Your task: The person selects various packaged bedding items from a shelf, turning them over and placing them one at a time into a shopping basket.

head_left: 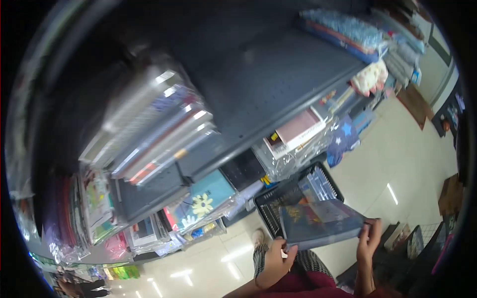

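Observation:
Between my two hands is a flat dark grey-blue package (318,231) with a glossy wrapper and some yellowish print at one corner. My left hand (278,263) grips its near left corner, thumb and fingers closed on the edge. At the right end my right hand (368,241) pinches the other corner. The package is held tilted over a black plastic basket (263,201) and hides part of it. Inside the basket lie blue-and-white packets (318,184). What the package contains cannot be made out.
A dark metal shelf (258,79) fills the upper view, with a blurred stack of wrapped packages (154,124) on its left. Lower down are a teal flower-print package (203,198) and a pink box (300,126). Shiny floor tiles (377,164) lie right. Another person (82,288) stands lower left.

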`<move>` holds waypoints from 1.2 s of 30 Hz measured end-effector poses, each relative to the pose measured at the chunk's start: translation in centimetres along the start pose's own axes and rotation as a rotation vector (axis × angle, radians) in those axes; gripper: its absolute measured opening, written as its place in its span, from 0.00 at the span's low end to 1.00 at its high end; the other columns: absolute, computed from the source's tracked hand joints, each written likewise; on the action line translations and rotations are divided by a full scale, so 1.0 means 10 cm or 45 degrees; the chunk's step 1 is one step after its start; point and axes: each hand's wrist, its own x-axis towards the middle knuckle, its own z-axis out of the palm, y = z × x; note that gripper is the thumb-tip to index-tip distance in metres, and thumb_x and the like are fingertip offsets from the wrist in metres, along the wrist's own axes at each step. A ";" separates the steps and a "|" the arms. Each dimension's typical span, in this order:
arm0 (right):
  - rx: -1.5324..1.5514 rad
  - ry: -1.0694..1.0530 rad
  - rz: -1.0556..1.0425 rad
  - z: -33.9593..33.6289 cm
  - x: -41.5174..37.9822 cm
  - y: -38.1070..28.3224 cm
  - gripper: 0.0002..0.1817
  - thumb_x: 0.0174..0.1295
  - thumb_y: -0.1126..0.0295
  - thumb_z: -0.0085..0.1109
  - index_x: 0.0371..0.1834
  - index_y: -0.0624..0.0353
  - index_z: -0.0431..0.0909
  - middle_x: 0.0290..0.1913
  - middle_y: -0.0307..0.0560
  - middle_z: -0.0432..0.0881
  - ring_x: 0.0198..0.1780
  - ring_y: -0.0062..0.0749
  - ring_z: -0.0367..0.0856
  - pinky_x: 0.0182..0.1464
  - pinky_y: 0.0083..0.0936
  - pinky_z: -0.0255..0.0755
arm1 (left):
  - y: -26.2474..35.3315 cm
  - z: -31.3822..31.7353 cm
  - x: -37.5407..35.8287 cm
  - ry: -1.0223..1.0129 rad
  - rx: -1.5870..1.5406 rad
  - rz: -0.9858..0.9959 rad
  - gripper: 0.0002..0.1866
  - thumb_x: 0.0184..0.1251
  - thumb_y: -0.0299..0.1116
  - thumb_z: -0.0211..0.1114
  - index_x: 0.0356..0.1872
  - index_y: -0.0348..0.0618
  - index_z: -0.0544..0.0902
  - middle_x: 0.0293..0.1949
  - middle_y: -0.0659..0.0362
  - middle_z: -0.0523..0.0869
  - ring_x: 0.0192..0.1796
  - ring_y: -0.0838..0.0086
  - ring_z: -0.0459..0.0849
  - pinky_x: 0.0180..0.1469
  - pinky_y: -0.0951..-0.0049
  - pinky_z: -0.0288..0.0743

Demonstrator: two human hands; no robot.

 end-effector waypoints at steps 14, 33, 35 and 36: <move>0.709 0.922 -0.993 0.30 -0.66 -2.37 0.22 0.68 0.46 0.40 0.48 0.54 0.67 0.52 0.53 0.69 0.56 0.40 0.71 0.60 0.41 0.67 | 0.97 -1.47 0.56 1.133 -0.671 1.586 0.23 0.55 0.47 0.69 0.31 0.42 0.65 0.25 0.57 0.68 0.21 0.72 0.70 0.24 0.73 0.70; 0.359 0.147 -1.234 2.68 0.81 -4.00 0.18 0.70 0.64 0.50 0.60 0.58 0.71 0.56 0.55 0.72 0.59 0.45 0.72 0.63 0.32 0.63 | 0.84 -3.53 2.13 0.813 0.411 0.910 0.11 0.71 0.30 0.55 0.51 0.40 0.76 0.58 0.52 0.76 0.60 0.59 0.73 0.61 0.63 0.64; 0.356 0.081 -1.187 2.74 0.87 -4.05 0.19 0.71 0.62 0.49 0.62 0.56 0.70 0.56 0.55 0.72 0.58 0.45 0.72 0.62 0.32 0.64 | 0.82 -3.50 2.17 0.840 0.399 0.901 0.12 0.71 0.31 0.54 0.51 0.40 0.76 0.58 0.52 0.75 0.61 0.59 0.72 0.61 0.63 0.64; 0.358 0.046 -1.162 2.77 0.90 -4.07 0.19 0.72 0.61 0.48 0.62 0.55 0.69 0.55 0.55 0.72 0.58 0.45 0.72 0.62 0.32 0.64 | 0.81 -3.48 2.21 0.851 0.378 0.896 0.12 0.71 0.31 0.54 0.52 0.40 0.76 0.58 0.52 0.75 0.61 0.59 0.72 0.61 0.63 0.64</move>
